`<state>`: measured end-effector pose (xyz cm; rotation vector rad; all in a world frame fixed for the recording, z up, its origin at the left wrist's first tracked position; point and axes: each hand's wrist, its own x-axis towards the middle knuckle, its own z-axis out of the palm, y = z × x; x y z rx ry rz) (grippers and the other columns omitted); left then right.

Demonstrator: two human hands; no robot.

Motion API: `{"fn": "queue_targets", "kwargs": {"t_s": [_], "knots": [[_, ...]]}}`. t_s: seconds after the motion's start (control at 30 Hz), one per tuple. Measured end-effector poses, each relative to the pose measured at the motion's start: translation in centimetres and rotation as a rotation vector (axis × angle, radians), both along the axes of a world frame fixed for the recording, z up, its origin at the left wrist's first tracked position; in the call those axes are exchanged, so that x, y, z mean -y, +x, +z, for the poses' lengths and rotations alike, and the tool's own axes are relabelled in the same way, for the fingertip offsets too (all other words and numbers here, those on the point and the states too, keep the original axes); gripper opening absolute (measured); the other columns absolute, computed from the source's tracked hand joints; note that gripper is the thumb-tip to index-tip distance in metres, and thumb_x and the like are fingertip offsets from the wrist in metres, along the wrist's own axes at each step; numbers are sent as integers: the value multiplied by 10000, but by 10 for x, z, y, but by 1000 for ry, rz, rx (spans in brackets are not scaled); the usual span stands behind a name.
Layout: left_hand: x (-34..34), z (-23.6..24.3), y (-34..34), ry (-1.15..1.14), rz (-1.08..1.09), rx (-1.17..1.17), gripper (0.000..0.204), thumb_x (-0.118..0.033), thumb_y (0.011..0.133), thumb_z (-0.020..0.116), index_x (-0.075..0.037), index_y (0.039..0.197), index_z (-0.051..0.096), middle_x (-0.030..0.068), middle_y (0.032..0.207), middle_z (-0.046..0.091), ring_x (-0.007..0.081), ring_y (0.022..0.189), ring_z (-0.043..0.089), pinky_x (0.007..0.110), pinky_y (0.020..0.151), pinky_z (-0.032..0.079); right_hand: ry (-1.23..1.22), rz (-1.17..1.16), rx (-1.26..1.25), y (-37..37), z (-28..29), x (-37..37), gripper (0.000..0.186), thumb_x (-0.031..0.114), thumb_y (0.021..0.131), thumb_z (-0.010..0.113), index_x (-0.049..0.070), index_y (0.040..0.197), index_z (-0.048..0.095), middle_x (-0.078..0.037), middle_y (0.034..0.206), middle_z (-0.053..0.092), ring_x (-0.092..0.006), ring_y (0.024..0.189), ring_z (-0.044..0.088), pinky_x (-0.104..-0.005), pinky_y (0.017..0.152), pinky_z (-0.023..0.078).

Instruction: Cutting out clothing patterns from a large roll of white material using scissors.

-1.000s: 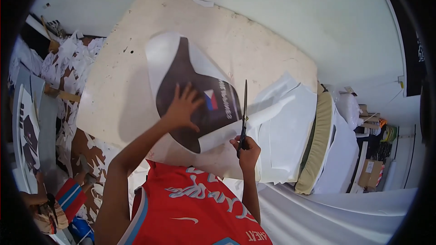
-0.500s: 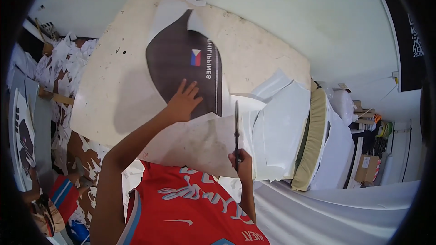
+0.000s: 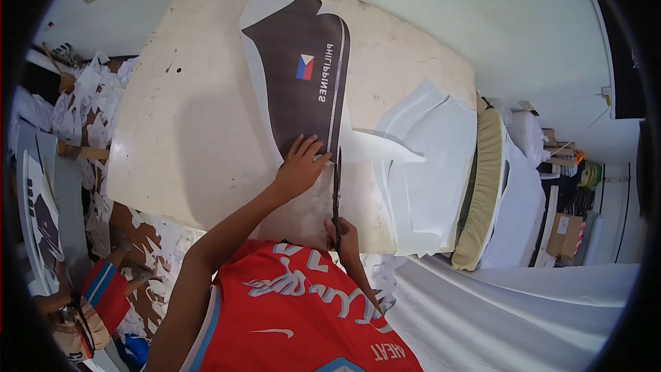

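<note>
Two bare hands work at one pale desk. Item one: a large printed sheet, dark brown with a white border, lying flat on the desk and running from 12 o'clock down toward the person; it bears a small flag emblem in red, blue and white and a line of white lettering along its right edge. The left hand rests spread and flat on the sheet's lower end, pinning it. Item two: long scissors, gripped by the right hand closed around the handles, blades pointing toward 12 o'clock along the sheet's right edge. By judgement the sheet is light, thin and floppy, likely slick on its printed face and easily creased or torn; it is best held down flat close beside the cut line, as the left hand does. Item three: white offcut sheets stacked at 3 o'clock. Item four: paper scraps littering the floor at 9 o'clock. Item five: a brown cardboard box with a white label at far 3 o'clock.
</note>
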<state>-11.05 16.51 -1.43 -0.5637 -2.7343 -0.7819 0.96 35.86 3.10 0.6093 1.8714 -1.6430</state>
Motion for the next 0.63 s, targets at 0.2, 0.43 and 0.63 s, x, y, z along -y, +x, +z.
{"fn": "queue_targets", "kwargs": {"t_s": [0.2,0.43,0.63], "knots": [[-14,-4,5,-10,1,-108,286,-130,843,643,-69,1120,680,85,1090,587,264,1124,545,432,968,442,87,-12,-18,-1,-4,8,346,324,874,742,59,726,577,2,550,510,-102,433,478,-257,428,357],[-17,-4,4,-44,-16,-179,285,-111,801,619,-39,1067,693,56,959,585,230,988,555,374,830,471,85,-84,-23,-2,-4,15,416,340,851,772,45,660,551,2,547,490,-98,455,458,-255,447,359],[-16,-5,7,-73,-54,-153,327,-121,782,624,-37,1091,690,62,952,596,227,988,559,377,829,474,42,-68,-99,-28,-9,19,381,346,865,754,46,711,575,-11,542,517,-108,424,479,-263,419,356]]}}
